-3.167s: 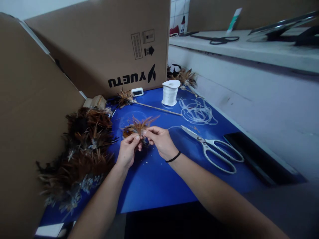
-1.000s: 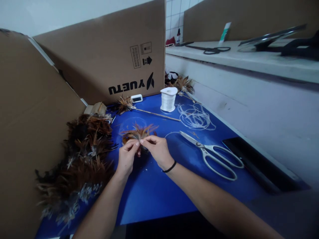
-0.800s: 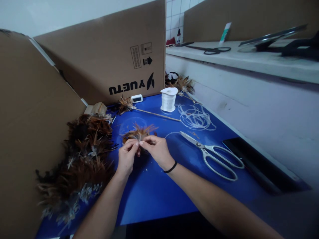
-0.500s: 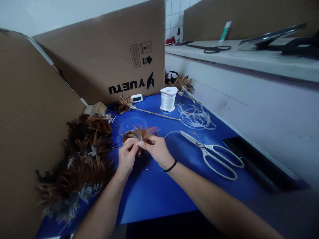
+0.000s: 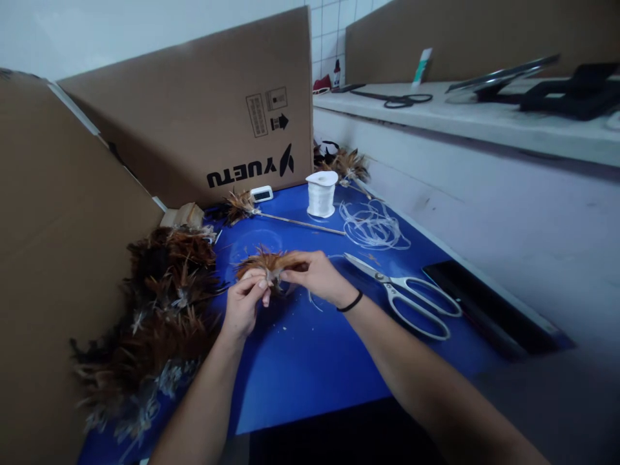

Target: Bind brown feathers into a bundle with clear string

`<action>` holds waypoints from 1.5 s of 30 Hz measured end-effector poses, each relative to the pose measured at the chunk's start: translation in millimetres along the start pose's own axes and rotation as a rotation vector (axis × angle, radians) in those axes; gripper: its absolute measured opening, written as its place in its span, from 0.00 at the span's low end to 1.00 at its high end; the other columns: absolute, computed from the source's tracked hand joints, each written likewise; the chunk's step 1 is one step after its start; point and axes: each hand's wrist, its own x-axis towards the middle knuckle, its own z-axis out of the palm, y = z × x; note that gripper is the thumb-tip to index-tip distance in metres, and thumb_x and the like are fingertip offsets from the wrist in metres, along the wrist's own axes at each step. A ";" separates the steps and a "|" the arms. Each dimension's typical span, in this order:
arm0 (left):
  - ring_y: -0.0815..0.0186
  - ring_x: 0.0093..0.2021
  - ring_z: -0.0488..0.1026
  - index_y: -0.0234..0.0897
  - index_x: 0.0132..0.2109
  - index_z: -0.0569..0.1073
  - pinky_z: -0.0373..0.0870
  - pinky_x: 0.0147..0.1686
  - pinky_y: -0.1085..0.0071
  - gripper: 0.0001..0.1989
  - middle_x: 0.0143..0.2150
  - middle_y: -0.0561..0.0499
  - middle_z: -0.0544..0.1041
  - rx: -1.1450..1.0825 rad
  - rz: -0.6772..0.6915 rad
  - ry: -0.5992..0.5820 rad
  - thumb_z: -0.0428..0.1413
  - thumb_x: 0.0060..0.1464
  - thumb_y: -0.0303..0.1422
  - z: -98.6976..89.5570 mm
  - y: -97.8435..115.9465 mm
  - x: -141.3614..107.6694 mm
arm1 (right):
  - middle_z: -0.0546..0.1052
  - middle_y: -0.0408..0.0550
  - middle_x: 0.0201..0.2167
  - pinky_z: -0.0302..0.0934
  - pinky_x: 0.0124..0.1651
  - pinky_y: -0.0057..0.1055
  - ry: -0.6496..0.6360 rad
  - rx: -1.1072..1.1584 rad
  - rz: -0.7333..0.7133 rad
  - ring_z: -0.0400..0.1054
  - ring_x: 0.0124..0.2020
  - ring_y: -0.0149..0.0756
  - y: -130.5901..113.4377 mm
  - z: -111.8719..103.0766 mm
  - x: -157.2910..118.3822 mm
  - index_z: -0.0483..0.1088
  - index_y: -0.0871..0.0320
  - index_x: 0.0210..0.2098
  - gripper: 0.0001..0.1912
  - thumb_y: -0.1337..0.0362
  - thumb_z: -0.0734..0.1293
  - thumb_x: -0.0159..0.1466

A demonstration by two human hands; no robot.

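Observation:
A brown feather bunch (image 5: pixel 264 261) is pinched at its pale base by my left hand (image 5: pixel 244 302), thumb against fingers. My right hand (image 5: pixel 317 276) is at the bunch's right side, thumb and fingers closed near the pale quills; whether it grips feathers or a strand of string is too small to make out. A thin clear string end hangs below the right hand. To the right lie scissors (image 5: pixel 385 279) with silvery handles, blades slightly apart. Beyond the hands, a feather-tipped stick (image 5: pixel 300 223) lies across the blue table (image 5: pixel 310 368).
Piles of brown feather bunches (image 5: pixel 159 323) line the left edge beside a cardboard box (image 5: pixel 194 116). A white spool (image 5: pixel 321 196), loose clear string (image 5: pixel 375 226) and a small white display device (image 5: pixel 261 193) stand at the back. A black phone-like slab (image 5: pixel 484 307) lies right, below a ledge (image 5: pixel 465 106).
My right hand has moved slightly right, away from my left hand's fingertips, exposing the pale feather base. My left hand still pinches the bunch. The whole view has shifted a little.

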 end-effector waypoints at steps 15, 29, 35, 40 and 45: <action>0.78 0.20 0.63 0.32 0.29 0.77 0.60 0.18 0.77 0.04 0.34 0.49 0.70 -0.097 -0.111 0.108 0.60 0.46 0.30 -0.2 -3.1 5.0 | 0.70 0.52 0.45 0.57 0.37 0.30 -0.258 -1.409 -0.011 0.65 0.43 0.38 11.5 -57.6 -18.9 0.69 0.56 0.45 0.12 0.68 0.61 0.63; 0.73 0.22 0.68 0.31 0.32 0.77 0.62 0.19 0.79 0.10 0.26 0.48 0.75 -0.157 -0.349 0.130 0.63 0.43 0.34 0.3 -4.8 5.7 | 0.69 0.43 0.24 0.49 0.29 0.25 -0.372 -1.133 0.048 0.59 0.24 0.28 -25.8 -61.6 -22.7 0.63 0.59 0.33 0.05 0.72 0.58 0.59; 0.74 0.25 0.71 0.30 0.33 0.77 0.65 0.20 0.79 0.12 0.45 0.42 0.76 -0.152 -0.405 0.066 0.64 0.41 0.34 5.2 -0.9 2.8 | 0.70 0.42 0.24 0.49 0.29 0.24 -0.364 -1.099 0.013 0.59 0.24 0.27 -33.3 -58.5 -25.8 0.66 0.59 0.30 0.08 0.75 0.60 0.53; 0.74 0.24 0.70 0.30 0.32 0.77 0.65 0.21 0.78 0.12 0.40 0.43 0.77 -0.149 -0.387 0.070 0.64 0.39 0.34 5.6 -2.4 3.9 | 0.73 0.42 0.24 0.54 0.33 0.26 -0.540 -1.109 0.081 0.63 0.26 0.29 -22.2 -61.8 -35.6 0.71 0.58 0.25 0.05 0.73 0.65 0.52; 0.74 0.23 0.69 0.30 0.31 0.76 0.65 0.21 0.78 0.12 0.31 0.47 0.77 -0.144 -0.377 0.059 0.64 0.39 0.35 3.6 -4.1 5.0 | 0.74 0.49 0.35 0.54 0.42 0.31 -0.453 -1.199 -0.093 0.63 0.39 0.36 -4.4 -50.2 -35.2 0.74 0.59 0.31 0.04 0.67 0.66 0.58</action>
